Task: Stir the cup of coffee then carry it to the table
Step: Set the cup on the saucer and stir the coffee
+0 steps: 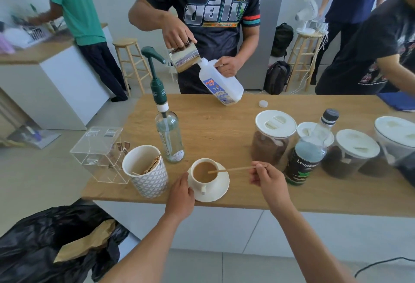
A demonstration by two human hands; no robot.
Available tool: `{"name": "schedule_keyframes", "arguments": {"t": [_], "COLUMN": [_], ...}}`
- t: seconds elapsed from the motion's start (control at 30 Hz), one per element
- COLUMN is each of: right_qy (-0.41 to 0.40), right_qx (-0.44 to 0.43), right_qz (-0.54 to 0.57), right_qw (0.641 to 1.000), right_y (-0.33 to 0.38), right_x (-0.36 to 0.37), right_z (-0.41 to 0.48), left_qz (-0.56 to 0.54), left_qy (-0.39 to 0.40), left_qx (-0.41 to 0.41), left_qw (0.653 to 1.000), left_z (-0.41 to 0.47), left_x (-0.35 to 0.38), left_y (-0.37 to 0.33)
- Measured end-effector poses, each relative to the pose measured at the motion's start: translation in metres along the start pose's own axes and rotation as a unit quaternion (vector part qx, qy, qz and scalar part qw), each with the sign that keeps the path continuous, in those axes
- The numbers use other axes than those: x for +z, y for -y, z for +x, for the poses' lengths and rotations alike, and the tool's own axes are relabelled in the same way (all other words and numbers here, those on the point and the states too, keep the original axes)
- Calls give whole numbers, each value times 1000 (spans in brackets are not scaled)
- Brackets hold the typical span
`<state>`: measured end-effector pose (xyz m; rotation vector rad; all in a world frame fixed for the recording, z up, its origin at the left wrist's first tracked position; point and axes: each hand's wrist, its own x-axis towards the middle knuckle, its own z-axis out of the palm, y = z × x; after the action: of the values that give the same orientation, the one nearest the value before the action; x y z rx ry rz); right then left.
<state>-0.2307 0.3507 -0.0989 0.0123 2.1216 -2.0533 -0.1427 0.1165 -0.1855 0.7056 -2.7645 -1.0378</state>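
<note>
A white cup (pixel 204 179) of milky coffee stands on a white saucer (pixel 221 189) near the front edge of the wooden counter (pixel 224 125). My right hand (pixel 268 180) pinches a thin wooden stir stick (pixel 235 169) whose far tip dips into the coffee. My left hand (pixel 180 193) rests against the saucer's left rim, fingers curled at its edge beside the cup.
Left of the cup stand a patterned holder (pixel 147 172) with sticks, a clear acrylic box (pixel 98 148) and a syrup pump bottle (pixel 167 125). Lidded jars (pixel 272 136) and a dark bottle (pixel 307 157) stand to the right. Across the counter a person pours between a milk jug (pixel 221 83) and a metal pitcher (pixel 184 58). A black bin bag (pixel 51 244) lies below left.
</note>
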Motion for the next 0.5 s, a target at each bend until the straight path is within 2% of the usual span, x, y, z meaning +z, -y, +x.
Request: {"name": "schedule_keyframes", "arguments": {"t": [0.13,0.5], "right_qy": [-14,3], "right_qx": [41,30], "right_qz": [73,61], "right_qw": [996,998], "right_y": [1,3], "right_x": [-7,-15], "right_z": [-5,-19], "left_qz": [27,57], "left_qy": [15,20], "left_qx": [-31,-56], "left_qw": [999,997], "left_z": [-2,-16], "left_x": [-6,-21], "left_y": [-9,-22]}}
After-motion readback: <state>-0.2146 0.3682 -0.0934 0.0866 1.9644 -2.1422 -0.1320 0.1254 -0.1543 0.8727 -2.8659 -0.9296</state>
